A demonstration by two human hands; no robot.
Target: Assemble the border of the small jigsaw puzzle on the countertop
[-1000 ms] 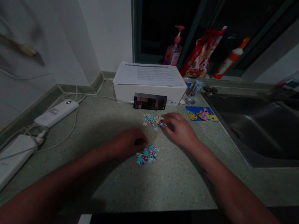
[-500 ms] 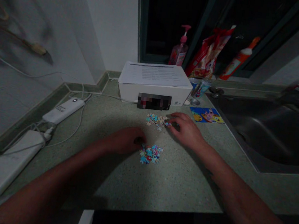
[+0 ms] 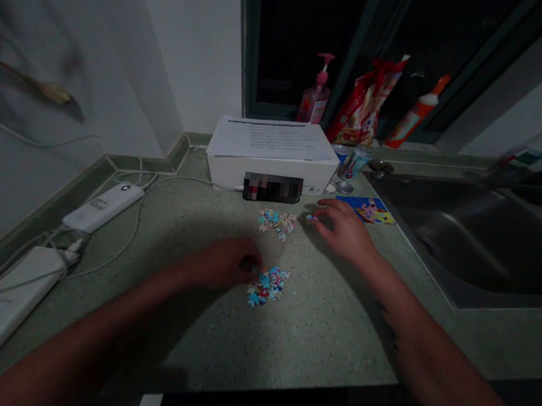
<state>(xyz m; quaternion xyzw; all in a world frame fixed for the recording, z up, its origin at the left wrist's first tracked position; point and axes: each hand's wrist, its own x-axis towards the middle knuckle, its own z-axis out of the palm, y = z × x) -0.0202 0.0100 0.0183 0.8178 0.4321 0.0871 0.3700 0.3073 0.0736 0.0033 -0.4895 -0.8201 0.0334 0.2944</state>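
Small jigsaw puzzle pieces lie on the counter in two loose piles. My left hand [image 3: 229, 262] is curled with thumb and forefinger pinched at the left edge of the near pile [image 3: 269, 286]; a light blue puzzle piece [image 3: 255, 271] shows at the fingertips. Beyond it sits the far pile [image 3: 273, 221], paler, with many beige pieces. To its right, my right hand [image 3: 344, 228] reaches in with bent fingers, its fingertips at a small cluster of puzzle pieces [image 3: 311, 218] apart from that pile. Exactly how the fingers grip it is hard to see.
Behind the piles stand a blurred-out dark item [image 3: 273, 189] and a white box [image 3: 272, 150] with a paper on top. A colourful picture card [image 3: 371, 210] lies beside the sink [image 3: 494, 237]. Cans [image 3: 355, 164] stand behind. Power banks [image 3: 103, 205] and cables lie left.
My right hand has drawn a few puzzle pieces rightward, away from the far pile. My left hand stays at the near pile. The whole view has shifted slightly.
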